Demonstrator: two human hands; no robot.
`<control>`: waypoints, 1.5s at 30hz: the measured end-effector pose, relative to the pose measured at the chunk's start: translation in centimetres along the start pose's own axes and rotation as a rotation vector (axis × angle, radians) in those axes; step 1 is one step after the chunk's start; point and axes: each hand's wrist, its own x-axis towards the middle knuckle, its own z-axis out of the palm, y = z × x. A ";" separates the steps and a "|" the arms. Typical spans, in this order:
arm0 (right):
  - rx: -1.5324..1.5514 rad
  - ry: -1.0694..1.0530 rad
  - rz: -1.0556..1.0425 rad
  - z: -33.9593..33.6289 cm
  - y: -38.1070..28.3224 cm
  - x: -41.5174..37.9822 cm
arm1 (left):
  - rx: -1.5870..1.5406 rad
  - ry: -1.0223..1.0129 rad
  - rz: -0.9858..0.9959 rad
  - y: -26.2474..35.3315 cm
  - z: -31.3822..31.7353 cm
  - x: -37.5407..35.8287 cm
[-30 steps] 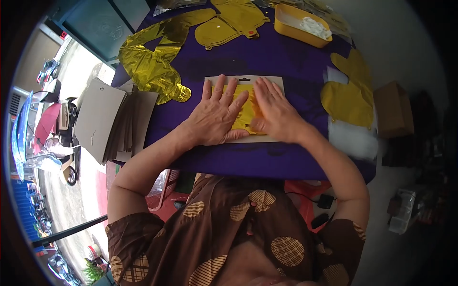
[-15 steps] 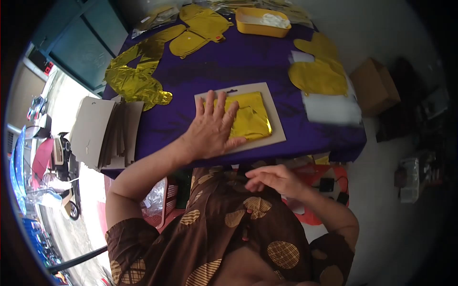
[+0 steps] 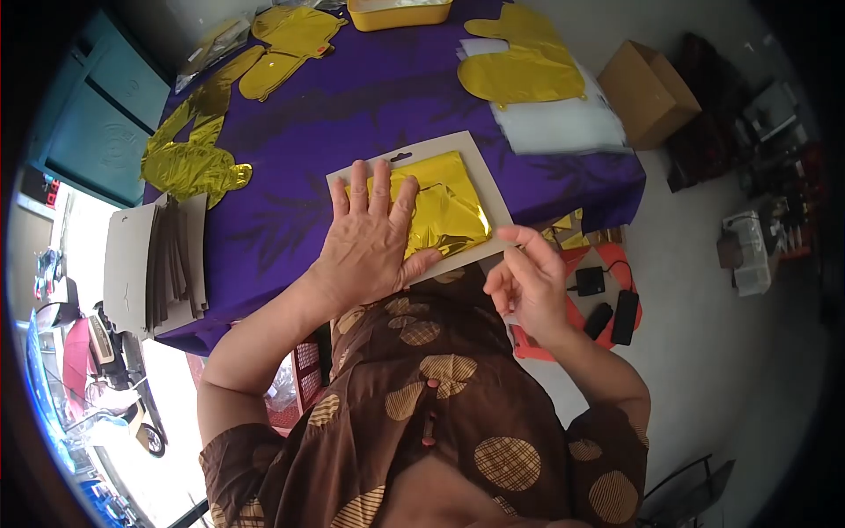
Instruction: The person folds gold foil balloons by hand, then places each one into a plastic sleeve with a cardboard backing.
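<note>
My left hand [image 3: 370, 242] lies flat with its fingers spread on a folded gold foil balloon [image 3: 453, 198]. Beneath that foil is a grey-brown cardboard backing card [image 3: 500, 207] with a hanging slot at its top edge, at the front of the table. My right hand [image 3: 532, 286] is off the card's lower right corner, index finger stretched toward the edge and the other fingers loosely bent; nothing shows in it.
A purple cloth [image 3: 352, 97] covers the table. Stacked cards [image 3: 158, 264] stand at the left, near a crumpled gold foil piece [image 3: 194, 172]. Flat gold balloons [image 3: 524, 70] rest on clear plastic bags [image 3: 572, 119] at right. A yellow tub [image 3: 400, 16] is behind; a cardboard box [image 3: 647, 97] stands beyond the table.
My right hand has come up from my lap to the card's right edge, index finger extended. My left hand stays on the foil. The view has tilted down and shifted right.
</note>
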 end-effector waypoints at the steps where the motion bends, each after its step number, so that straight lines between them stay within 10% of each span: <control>1: -0.019 -0.007 0.017 0.2 -0.5 0.2 | -0.005 -0.005 -0.002 0.0 -0.1 0.0; 25: -0.512 -0.035 0.198 -0.3 -2.6 1.3 | -0.037 -0.054 -0.030 0.2 -0.6 0.3; 28: -0.382 -0.210 0.493 -0.8 -1.2 0.1 | -0.019 -0.041 -0.030 0.1 -0.2 0.1; 35: 0.520 -0.341 0.243 3.3 4.8 2.5 | 0.027 0.066 0.000 0.1 0.4 0.0; 45: 0.563 -0.241 0.181 4.3 4.1 1.1 | 0.037 0.023 -0.056 2.8 0.3 -0.8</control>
